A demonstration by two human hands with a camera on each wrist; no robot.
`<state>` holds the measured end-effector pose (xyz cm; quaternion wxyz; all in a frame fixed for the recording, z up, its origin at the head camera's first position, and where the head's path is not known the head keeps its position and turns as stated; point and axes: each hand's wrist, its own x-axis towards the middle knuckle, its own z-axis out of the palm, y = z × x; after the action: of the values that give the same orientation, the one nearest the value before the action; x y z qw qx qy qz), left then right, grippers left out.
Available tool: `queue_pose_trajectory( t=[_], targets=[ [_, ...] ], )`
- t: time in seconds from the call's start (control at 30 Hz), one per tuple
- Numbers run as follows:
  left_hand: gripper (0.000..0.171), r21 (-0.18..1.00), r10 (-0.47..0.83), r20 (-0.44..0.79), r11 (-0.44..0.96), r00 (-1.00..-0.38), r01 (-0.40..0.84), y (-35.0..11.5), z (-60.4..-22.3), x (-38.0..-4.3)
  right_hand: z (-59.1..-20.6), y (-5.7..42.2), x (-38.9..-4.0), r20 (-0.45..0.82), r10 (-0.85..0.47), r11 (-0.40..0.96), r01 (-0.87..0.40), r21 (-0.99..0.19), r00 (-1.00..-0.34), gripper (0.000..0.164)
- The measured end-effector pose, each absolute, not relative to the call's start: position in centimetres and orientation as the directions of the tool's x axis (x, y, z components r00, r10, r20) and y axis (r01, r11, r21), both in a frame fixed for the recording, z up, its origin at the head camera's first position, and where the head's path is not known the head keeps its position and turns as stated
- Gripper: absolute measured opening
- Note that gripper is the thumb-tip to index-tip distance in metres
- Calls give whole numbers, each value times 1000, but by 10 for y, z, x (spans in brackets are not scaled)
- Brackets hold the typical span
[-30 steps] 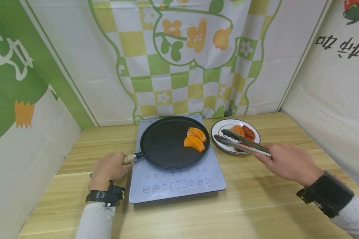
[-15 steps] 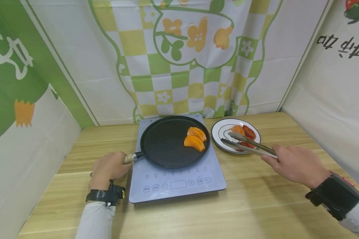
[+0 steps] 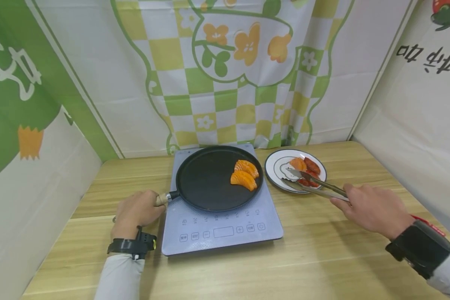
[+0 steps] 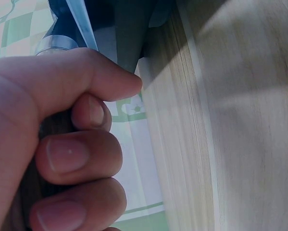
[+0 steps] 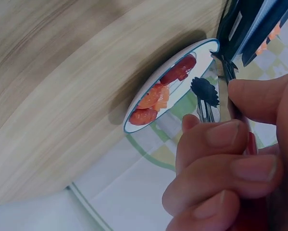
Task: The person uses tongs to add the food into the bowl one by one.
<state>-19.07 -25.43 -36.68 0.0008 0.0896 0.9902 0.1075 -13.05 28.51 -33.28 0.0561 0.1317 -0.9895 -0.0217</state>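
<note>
My left hand point(image 3: 136, 212) grips the wooden handle point(image 3: 161, 199) of a flat black frying pan point(image 3: 210, 179); its fingers are curled round it in the left wrist view. Two orange salmon slices point(image 3: 243, 180) lie at the pan's right side. My right hand point(image 3: 373, 208) holds metal tongs point(image 3: 331, 188) with dark scalloped tips. Those tips stand apart over the white plate point(image 3: 274, 166), with nothing visible between them. On the plate lie an orange salmon slice point(image 3: 297, 163) and several dark red pieces point(image 5: 180, 70). The tongs partly hide the red pieces in the head view.
The pan sits on a grey induction cooktop point(image 3: 221, 246) with touch buttons along its front. Both cooktop and plate stand on a wooden table point(image 3: 303, 266). A checkered curtain point(image 3: 225, 100) hangs behind, and printed cloth walls point(image 3: 416, 125) flank both sides.
My right hand has moved slightly to the right and down, drawing the tongs' tips from the plate's left edge toward its middle. The left hand, pan and salmon slices look unchanged.
</note>
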Motion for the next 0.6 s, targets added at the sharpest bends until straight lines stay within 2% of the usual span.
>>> queue_pose_trajectory(
  t=[0.6],
  targets=[
    [34, 220, 181, 21, 959, -983, 181, -255, -367, -191, -337, 291, -130, 91, -256, 963, -245, 113, -962, 43]
  ],
)
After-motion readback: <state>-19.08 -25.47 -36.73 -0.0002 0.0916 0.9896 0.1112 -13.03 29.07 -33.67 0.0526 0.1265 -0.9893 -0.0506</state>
